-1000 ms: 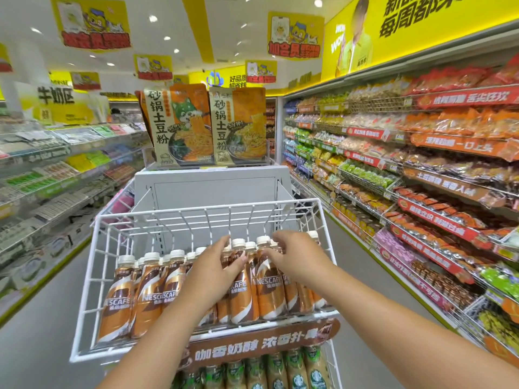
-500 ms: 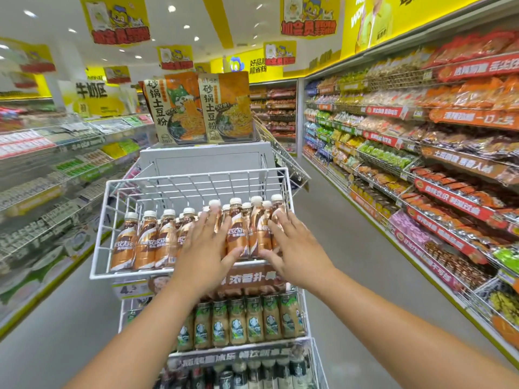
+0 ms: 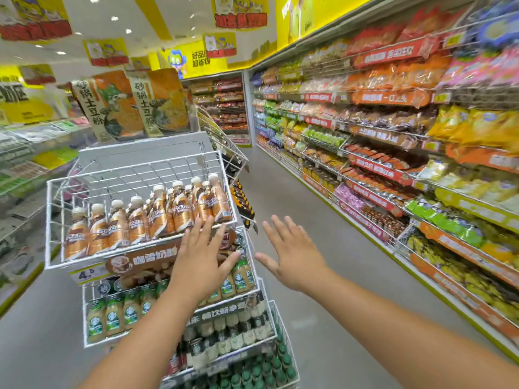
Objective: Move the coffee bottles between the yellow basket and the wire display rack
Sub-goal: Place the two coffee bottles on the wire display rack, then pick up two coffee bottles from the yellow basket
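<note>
Both your hands are empty right now, fingers spread wide and holding nothing. Your left hand (image 3: 200,259) hangs in front of the wire display rack (image 3: 50,220), its fingertips reaching up to the front lower edge of the top tier, just under the rightmost coffee bottles (image 3: 146,217). Those brown bottles stand packed along the front of that top tier, running up and off to the left of your left fingers. Your right hand (image 3: 295,256) is out over the aisle floor (image 3: 323,318), just right of the rack and touching nothing. Below your left palm there's a tier of green-label bottles (image 3: 123,313). Snack shelves (image 3: 393,164) run along the wall to the right of your right fingers.
</note>
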The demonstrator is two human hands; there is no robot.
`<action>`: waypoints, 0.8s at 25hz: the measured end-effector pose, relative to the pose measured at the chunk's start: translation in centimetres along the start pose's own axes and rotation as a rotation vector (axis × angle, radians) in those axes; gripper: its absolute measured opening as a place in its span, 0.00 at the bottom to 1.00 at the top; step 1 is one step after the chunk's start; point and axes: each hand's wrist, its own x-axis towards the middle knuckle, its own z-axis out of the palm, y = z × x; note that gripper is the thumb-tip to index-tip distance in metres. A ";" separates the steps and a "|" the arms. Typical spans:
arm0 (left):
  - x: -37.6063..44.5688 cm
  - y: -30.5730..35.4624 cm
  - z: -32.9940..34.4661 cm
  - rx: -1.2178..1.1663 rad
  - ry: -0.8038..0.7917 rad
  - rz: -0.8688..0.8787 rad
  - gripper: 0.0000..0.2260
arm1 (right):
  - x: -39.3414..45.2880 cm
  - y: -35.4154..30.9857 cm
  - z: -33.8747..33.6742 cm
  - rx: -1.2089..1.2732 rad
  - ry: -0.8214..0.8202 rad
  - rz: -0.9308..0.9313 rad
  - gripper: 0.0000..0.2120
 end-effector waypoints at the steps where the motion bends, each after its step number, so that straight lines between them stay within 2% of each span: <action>1: -0.7 1.1 -0.1 -0.020 0.010 0.023 0.36 | -1.7 0.3 -0.3 -0.009 0.006 0.029 0.50; 4: -3.4 4.3 -0.3 -0.060 0.022 0.107 0.36 | -7.5 0.5 -1.2 -0.034 0.024 0.116 0.51; 7: -6.4 7.4 -0.5 -0.120 0.004 0.192 0.41 | -13.8 0.6 -1.7 -0.069 0.028 0.214 0.52; 10: -9.8 11.7 -0.9 -0.189 -0.021 0.276 0.43 | -20.6 2.0 -2.5 -0.112 0.029 0.330 0.50; 13: -13.1 16.8 -1.4 -0.220 -0.093 0.393 0.44 | -27.8 3.4 -3.7 -0.148 0.031 0.437 0.51; 20: -19.0 31.6 -2.4 -0.286 -0.148 0.677 0.42 | -44.1 9.1 -6.5 -0.128 0.012 0.666 0.57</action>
